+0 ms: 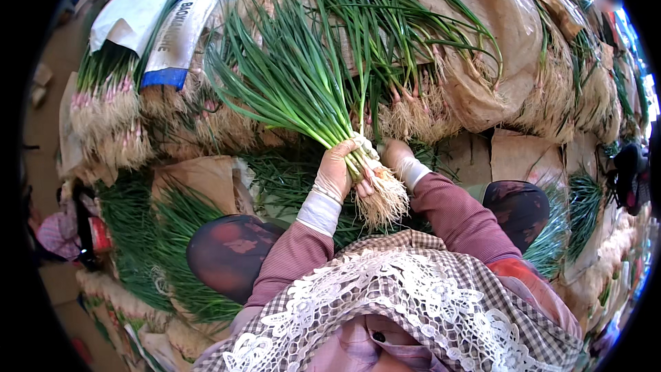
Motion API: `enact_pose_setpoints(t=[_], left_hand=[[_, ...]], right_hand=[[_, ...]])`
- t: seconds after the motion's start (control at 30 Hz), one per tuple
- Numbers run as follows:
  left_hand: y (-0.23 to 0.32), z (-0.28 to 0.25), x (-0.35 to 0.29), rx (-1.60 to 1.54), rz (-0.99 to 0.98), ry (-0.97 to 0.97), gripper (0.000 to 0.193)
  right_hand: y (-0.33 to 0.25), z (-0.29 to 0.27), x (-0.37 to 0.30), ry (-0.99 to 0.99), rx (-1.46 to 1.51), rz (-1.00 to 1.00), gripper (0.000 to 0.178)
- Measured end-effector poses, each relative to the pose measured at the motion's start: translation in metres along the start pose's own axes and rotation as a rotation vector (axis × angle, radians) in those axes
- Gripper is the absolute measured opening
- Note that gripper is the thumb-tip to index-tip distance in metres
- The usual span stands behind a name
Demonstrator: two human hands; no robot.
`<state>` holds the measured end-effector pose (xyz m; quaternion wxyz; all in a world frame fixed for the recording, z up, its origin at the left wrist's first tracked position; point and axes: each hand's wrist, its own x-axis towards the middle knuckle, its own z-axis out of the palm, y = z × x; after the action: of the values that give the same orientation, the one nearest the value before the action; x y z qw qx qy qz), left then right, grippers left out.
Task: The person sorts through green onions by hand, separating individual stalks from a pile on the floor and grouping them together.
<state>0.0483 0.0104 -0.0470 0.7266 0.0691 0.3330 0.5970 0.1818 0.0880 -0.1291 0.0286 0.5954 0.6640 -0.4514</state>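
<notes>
My left hand (pixel 335 171) is wrapped round a bunch of spring onions (pixel 323 114) just above its pinkish bulbs. The long green leaves fan out up and to the left, and the pale roots (pixel 382 200) hang toward my lap. On the other side of the bulbs is my right hand (pixel 397 156), its fingers curled in close to the bunch. What those fingers grip, if anything, is hidden. Both hands look covered by thin pale gloves with white cuffs. Beyond the bunch, more loose spring onions (pixel 413 34) lie with roots facing me.
Brown sacking (pixel 496 55) partly covers the heap ahead. White and blue bags (pixel 180 24) cover bundles at the far left. Piles of greens (pixel 179 255) lie left of my bent knee (pixel 231 255). Flat cardboard (pixel 527 155) lies to the right. Another person's dark sleeve or clothing (pixel 628 172) shows at the right edge.
</notes>
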Motion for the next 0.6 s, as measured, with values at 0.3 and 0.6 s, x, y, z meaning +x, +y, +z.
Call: enact_pose_setpoints(t=[0.3, 0.6], left_hand=[[0.002, 0.009, -0.012, -0.141, -0.048, -0.179, 0.020], [0.004, -0.003, -0.012, -0.199, -0.100, -0.317, 0.020]], right_hand=[[-0.066, -0.047, -0.002, -0.744, 1.658, -0.241, 0.030], [-0.091, -0.024, -0.049, -0.383, 0.978, -0.128, 0.018]])
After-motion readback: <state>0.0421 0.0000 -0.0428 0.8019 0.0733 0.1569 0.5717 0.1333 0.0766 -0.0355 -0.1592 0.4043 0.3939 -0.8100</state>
